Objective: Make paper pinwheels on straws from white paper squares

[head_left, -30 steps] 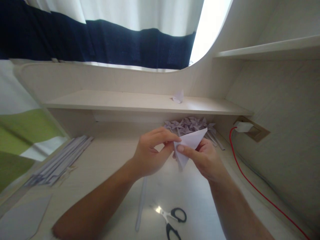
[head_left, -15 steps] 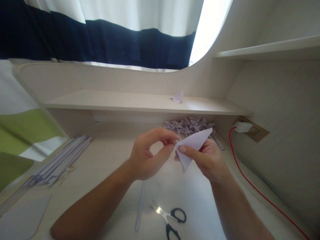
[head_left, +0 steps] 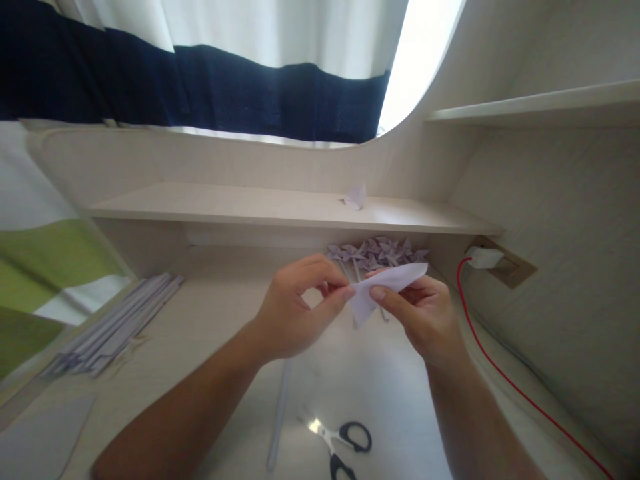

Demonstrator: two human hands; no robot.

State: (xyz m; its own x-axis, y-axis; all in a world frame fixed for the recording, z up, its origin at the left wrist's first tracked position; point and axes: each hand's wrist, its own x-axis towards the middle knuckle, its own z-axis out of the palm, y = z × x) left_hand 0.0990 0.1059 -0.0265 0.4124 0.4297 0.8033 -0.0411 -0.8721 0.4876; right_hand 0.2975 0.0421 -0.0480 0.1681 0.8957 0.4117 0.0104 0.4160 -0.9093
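Note:
A folded piece of white paper (head_left: pixel 395 277) is held up between my two hands above the desk. My left hand (head_left: pixel 305 303) pinches its left corner between thumb and fingertips. On the right side, my right hand (head_left: pixel 417 310) grips the paper with the thumb on the near face and the fingers behind, partly hidden. Below the hands lie scissors (head_left: pixel 327 433) with black handles and a thin white paper stick (head_left: pixel 279 420). Behind the paper, a pile of folded paper flowers (head_left: pixel 385 252) on stems rests under the shelf.
A bundle of white paper sticks (head_left: pixel 125 320) lies at the left edge, with a pale sheet (head_left: pixel 45 440) nearer. One folded paper piece (head_left: pixel 355 197) sits on the shelf (head_left: pixel 240 200). A red cable (head_left: pixel 480 347) runs from a white plug (head_left: pixel 484 257) down the right side.
My left hand has closed its pinch on the paper's left corner. The paper has tilted flatter, and my right hand has shifted slightly to the right.

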